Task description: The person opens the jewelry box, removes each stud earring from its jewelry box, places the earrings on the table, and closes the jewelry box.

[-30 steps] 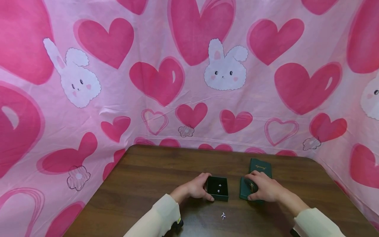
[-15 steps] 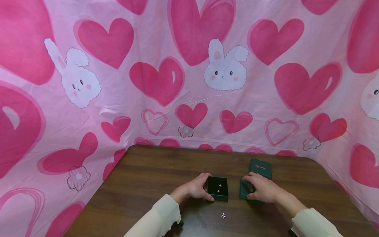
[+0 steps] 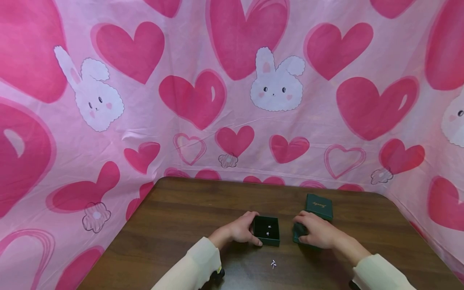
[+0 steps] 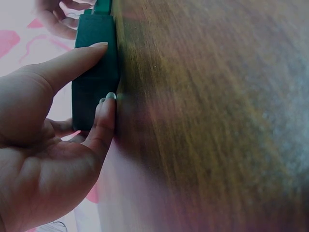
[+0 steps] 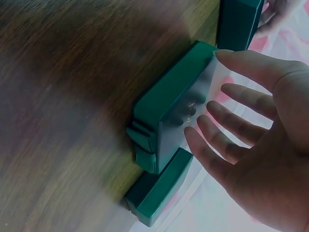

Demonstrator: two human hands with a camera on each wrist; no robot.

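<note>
My left hand (image 3: pixel 241 229) holds an uncovered green jewelry box (image 3: pixel 270 243) on the table, thumb along its near side and fingers behind. On the box's black lining sit two small silver star-shaped pieces (image 3: pixel 268 230). To the right, my right hand (image 3: pixel 320 231) hovers over a second green box (image 5: pixel 169 87), which has gold lettering on top and a bow on its side. The right wrist view has those fingers spread above the lettering, with the thumb tip at the box's corner. Whether the thumb touches it I cannot tell.
Behind my right hand lies another green box-like piece (image 3: pixel 319 206) with gold lettering. Small silver pieces (image 3: pixel 273 264) lie on the brown wooden table (image 3: pixel 203 201), nearer me. A pink cloth (image 3: pixel 232 117) with hearts and rabbits hangs around the table.
My right hand has shifted slightly left over the second box, uncovering more of the green piece behind. My left hand and its box have stayed put.
</note>
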